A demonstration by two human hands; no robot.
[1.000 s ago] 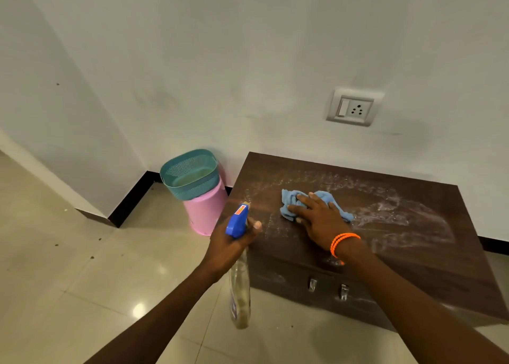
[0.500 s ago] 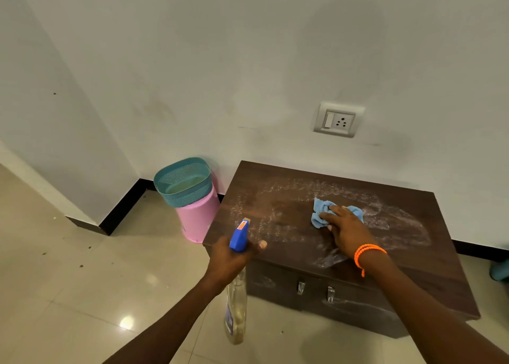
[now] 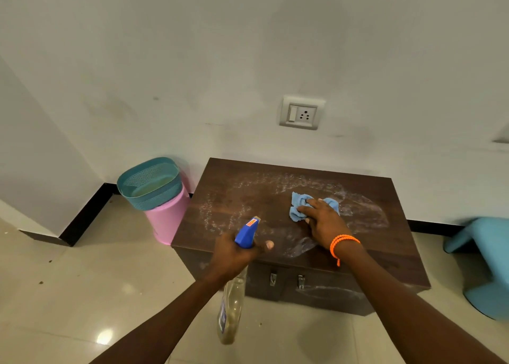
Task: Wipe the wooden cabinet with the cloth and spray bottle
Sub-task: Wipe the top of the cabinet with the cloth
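Pressing a crumpled blue cloth (image 3: 298, 208) flat-fingered onto the dark wooden cabinet (image 3: 242, 195) top, the right hand (image 3: 323, 223) sits toward its centre amid whitish spray streaks. At seven o'clock from it, the left hand (image 3: 234, 256) grips a blue-nozzled spray bottle (image 3: 231, 311) hanging over the cabinet's front edge.

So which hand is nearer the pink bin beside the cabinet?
Left. The left hand holds the spray bottle over the cabinet's front left edge, closer to the pink bin. The right hand presses the cloth farther right on the cabinet top.
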